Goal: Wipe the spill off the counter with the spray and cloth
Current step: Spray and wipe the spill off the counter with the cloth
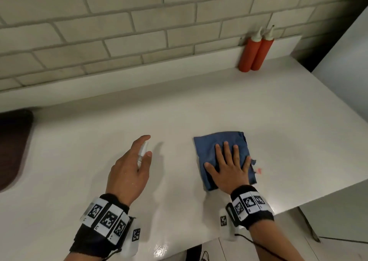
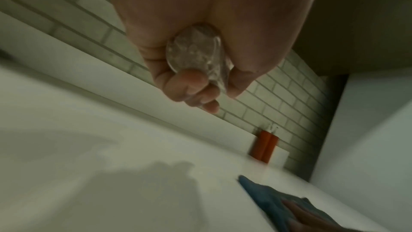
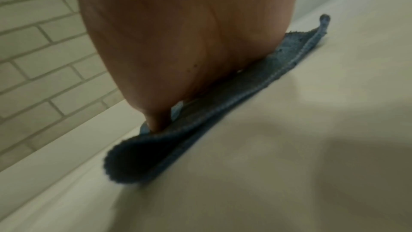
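Note:
A folded blue cloth (image 1: 215, 147) lies flat on the white counter (image 1: 179, 109), right of centre. My right hand (image 1: 227, 165) presses on it with straight, spread fingers; the right wrist view shows my palm on the cloth (image 3: 200, 123). A small reddish smear (image 1: 258, 170) shows on the counter just right of the cloth. My left hand (image 1: 131, 167) hovers above the counter to the left and grips a small clear spray bottle (image 1: 142, 153). Its round clear base (image 2: 194, 52) sits between my curled fingers (image 2: 189, 84) in the left wrist view.
Two red squeeze bottles (image 1: 253, 51) stand at the back right against the low white ledge under a brick-tile wall (image 1: 119, 21). A dark brown board (image 1: 14, 145) lies at the far left. The counter's front edge (image 1: 298, 205) runs close behind my right wrist.

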Available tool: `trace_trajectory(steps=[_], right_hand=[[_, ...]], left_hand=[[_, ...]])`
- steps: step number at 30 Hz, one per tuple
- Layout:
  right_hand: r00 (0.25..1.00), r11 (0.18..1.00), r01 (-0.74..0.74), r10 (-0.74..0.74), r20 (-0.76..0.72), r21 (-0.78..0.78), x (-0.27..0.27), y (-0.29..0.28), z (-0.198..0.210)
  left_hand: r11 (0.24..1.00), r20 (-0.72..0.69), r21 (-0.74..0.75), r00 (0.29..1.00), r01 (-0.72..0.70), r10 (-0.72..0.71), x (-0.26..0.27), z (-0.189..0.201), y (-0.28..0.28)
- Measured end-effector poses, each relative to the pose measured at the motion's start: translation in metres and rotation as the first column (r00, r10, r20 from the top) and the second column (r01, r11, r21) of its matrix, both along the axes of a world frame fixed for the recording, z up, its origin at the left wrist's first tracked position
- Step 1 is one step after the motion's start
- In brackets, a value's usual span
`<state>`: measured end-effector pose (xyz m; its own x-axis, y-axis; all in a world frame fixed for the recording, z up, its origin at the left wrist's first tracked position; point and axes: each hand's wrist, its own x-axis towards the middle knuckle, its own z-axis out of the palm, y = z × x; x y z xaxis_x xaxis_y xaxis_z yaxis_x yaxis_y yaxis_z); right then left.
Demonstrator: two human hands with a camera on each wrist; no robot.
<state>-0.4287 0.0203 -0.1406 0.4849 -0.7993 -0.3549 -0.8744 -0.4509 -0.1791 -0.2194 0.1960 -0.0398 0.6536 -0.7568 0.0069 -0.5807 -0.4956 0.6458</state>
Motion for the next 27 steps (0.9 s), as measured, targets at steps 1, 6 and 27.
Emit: trace_trajectory(steps=[1, 6, 27], right_hand=[[1.000, 1.000, -0.007, 0.007, -0.003, 0.005, 0.007, 0.000, -0.001], [0.991, 0.994, -0.078, 0.085, 0.100, -0.071, -0.021, 0.057, -0.007], [0.987, 0.987, 0.160, -0.160, -0.001, 0.001, -0.091, -0.119, -0.001]], left_hand=[[0.999, 0.002, 0.004, 0.999, 0.032, -0.032, -0.007, -0.002, -0.011], [0.977, -0.024, -0.009, 0.977, 0.212, -0.212, -0.050, -0.006, -0.077], [0.910, 0.031, 0.136, 0.916, 0.392, -0.400, -0.064, 0.000, -0.200]])
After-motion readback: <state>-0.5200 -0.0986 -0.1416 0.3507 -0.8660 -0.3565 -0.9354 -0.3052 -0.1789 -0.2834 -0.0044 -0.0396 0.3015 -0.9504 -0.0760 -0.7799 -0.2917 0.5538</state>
